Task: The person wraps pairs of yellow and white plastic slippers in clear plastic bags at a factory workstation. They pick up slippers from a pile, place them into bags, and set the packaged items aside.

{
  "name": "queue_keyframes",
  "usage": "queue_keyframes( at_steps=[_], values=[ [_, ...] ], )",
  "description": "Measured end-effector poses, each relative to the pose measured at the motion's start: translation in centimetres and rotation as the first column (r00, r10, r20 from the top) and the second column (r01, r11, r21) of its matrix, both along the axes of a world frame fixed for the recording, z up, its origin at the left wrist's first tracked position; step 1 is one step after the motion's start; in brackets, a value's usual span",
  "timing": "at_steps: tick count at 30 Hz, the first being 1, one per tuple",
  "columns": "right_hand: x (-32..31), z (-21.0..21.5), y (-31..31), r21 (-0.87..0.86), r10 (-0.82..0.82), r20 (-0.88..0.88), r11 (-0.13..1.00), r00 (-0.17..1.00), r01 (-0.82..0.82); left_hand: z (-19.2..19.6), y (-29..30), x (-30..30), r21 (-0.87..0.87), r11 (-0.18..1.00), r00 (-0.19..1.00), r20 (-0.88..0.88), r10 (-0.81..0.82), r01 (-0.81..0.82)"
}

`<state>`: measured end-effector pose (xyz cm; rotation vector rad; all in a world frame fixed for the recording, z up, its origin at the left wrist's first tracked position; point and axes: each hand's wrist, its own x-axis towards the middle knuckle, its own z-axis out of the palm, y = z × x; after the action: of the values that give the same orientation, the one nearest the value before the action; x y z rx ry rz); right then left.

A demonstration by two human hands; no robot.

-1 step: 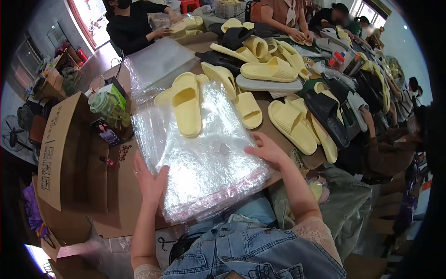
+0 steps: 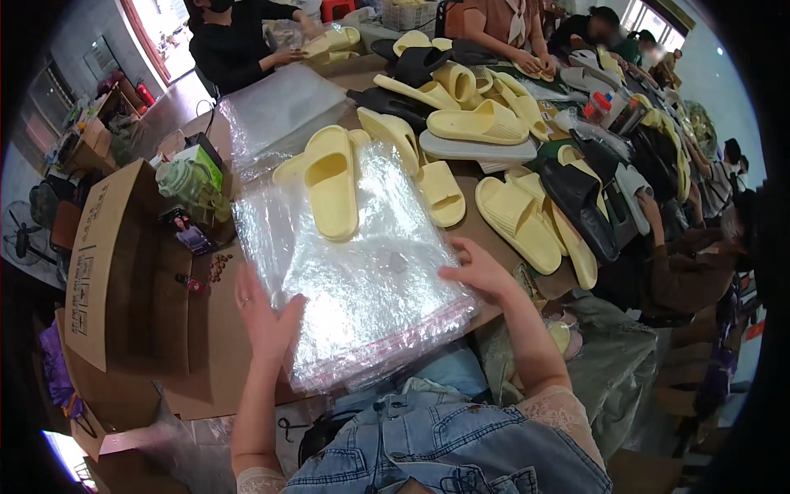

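Note:
A stack of clear plastic bags (image 2: 370,305) with a pink-edged strip lies on the table in front of me. My left hand (image 2: 267,317) rests along the stack's left edge, thumb apart from the fingers. At the right edge is my right hand (image 2: 477,270), fingers spread, thumb reaching over the plastic. Neither hand has anything gripped. A yellow slide slipper (image 2: 332,185) lies on the far part of the stack, partly covering another yellow one. Just beyond my right hand stands a smaller-looking yellow slipper (image 2: 442,196), tilted on the pile's edge.
Yellow, black and grey slippers (image 2: 518,222) are heaped on the right. Another batch of clear bags (image 2: 284,111) lies at the far left. An open cardboard box (image 2: 123,272), a green-lidded jug (image 2: 185,181) and a phone (image 2: 189,230) stand left. Other people work around the table.

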<state>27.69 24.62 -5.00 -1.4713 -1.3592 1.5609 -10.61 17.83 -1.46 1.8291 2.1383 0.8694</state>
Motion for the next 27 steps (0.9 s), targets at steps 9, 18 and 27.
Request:
queue_keyframes(
  at_steps=[9, 18, 27],
  values=[
    [1.6, 0.9, -5.2, 0.302, -0.224, 0.224, 0.941, 0.948, 0.151, -2.4, -1.4, 5.0, -0.228, 0.741, 0.731, -0.145, -0.667, 0.632],
    [15.6, 8.8, -2.3, 0.889, -0.878, 0.416, 0.447, 0.237, 0.097, -3.2, -1.9, 6.9, -0.2, 0.784, 0.777, -0.129, -0.616, 0.588],
    [22.8, 6.6, 6.0, 0.647, -0.663, 0.749, 0.732, 0.004, 0.214, -3.6, -2.2, 7.3, -0.19, 0.81, 0.799, -0.149, -0.583, 0.555]
  ],
)
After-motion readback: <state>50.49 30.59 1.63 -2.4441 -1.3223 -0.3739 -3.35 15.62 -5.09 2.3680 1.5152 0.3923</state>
